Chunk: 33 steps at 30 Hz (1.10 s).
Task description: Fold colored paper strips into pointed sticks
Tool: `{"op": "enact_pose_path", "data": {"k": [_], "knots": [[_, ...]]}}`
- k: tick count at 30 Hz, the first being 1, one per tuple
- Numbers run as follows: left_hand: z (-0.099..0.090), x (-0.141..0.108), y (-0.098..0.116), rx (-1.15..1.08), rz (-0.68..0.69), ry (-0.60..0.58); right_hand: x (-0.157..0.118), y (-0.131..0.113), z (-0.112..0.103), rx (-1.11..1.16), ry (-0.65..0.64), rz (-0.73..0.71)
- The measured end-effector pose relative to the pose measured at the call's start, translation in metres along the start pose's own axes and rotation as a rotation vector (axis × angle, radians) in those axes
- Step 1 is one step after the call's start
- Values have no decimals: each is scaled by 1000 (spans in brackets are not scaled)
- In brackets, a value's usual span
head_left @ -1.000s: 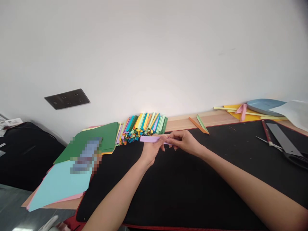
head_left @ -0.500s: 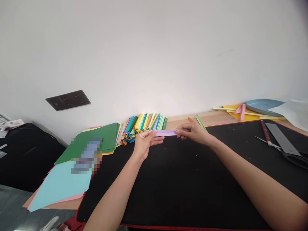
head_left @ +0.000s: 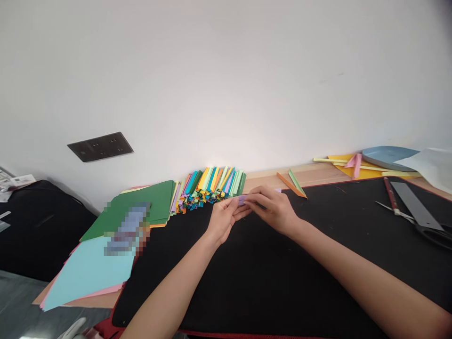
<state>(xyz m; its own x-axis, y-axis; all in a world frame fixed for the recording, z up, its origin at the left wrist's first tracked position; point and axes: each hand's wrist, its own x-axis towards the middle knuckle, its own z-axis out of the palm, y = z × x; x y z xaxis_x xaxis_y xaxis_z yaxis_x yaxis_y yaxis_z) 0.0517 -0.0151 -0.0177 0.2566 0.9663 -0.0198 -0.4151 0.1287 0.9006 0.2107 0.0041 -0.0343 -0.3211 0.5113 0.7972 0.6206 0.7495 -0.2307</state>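
Observation:
A purple paper strip (head_left: pixel 241 201) is held up above the black mat (head_left: pixel 240 282). My left hand (head_left: pixel 223 219) pinches it between thumb and fingers. Close beside, my right hand (head_left: pixel 271 207) is closed on the same strip, its fingers bent over the paper and nearly touching the left fingertips. Most of the strip is hidden behind the fingers; a bit of it shows past the right hand. Just behind the hands lies a pile of folded, many-coloured paper strips (head_left: pixel 212 183) against the wall. An orange folded strip (head_left: pixel 291 185) and a green one (head_left: pixel 297 181) lie to the right.
Green sheets (head_left: pixel 141 200) and light blue sheets (head_left: pixel 92 273) are stacked at the left, with a blurred-out object over them. Scissors (head_left: pixel 432 230), a metal ruler (head_left: pixel 416 205) and a red-handled tool (head_left: pixel 391 195) lie at the right. Behind them stand a blue tray (head_left: pixel 384 155) and yellow paper.
My right hand has slid left along the purple strip, up to my left hand. My left hand has shifted slightly right and down. The orange strip is now uncovered.

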Motion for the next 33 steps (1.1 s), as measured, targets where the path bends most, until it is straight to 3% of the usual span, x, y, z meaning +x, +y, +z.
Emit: {"op": "enact_pose_path", "data": {"k": [13, 20, 25, 33], "knots": [[3, -1, 0, -31, 0, 43, -1, -14, 4, -207, -77, -129], [9, -4, 0, 57, 35, 27, -3, -21, 8, -195, -129, -111], [6, -2, -2, 47, 57, 3, -3, -18, 9, -118, -110, -25], [4, -3, 1, 139, 138, -71, 2, -15, 4, 188, -24, 222]]}}
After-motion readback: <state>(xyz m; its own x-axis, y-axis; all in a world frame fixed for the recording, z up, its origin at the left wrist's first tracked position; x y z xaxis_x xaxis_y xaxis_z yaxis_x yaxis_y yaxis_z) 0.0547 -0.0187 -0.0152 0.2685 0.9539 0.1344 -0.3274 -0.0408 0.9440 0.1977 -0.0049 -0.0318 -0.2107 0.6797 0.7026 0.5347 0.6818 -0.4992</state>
